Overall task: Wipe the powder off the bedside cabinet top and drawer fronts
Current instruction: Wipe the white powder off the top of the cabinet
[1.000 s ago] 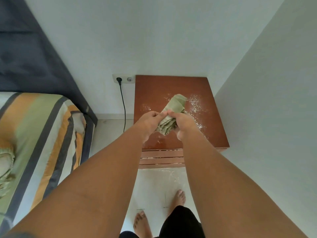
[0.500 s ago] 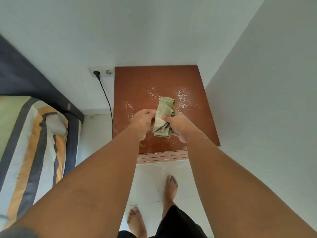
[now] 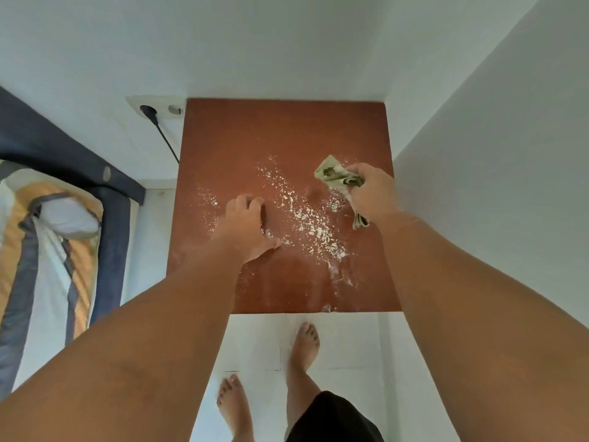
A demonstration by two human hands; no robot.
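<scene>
The brown bedside cabinet top [image 3: 255, 132] fills the middle of the view, seen from straight above. White powder [image 3: 310, 220] is scattered in a diagonal band across its centre, with smears near the front edge. My right hand [image 3: 371, 194] grips a bunched green cloth [image 3: 333, 175] over the right side of the top. My left hand [image 3: 247, 226] rests on the top left of the powder, its fingertips bent down onto the wood. The drawer fronts are hidden below the top.
White walls close in behind and to the right of the cabinet. A wall socket [image 3: 159, 110] with a black plug and cable sits at the left rear. A striped bed [image 3: 47, 250] lies at the left. My bare feet [image 3: 304, 344] stand on the pale floor.
My hands have parted: the left let go of the cloth and went down onto the top, the right carried the cloth to the right. The view tilted to look straight down.
</scene>
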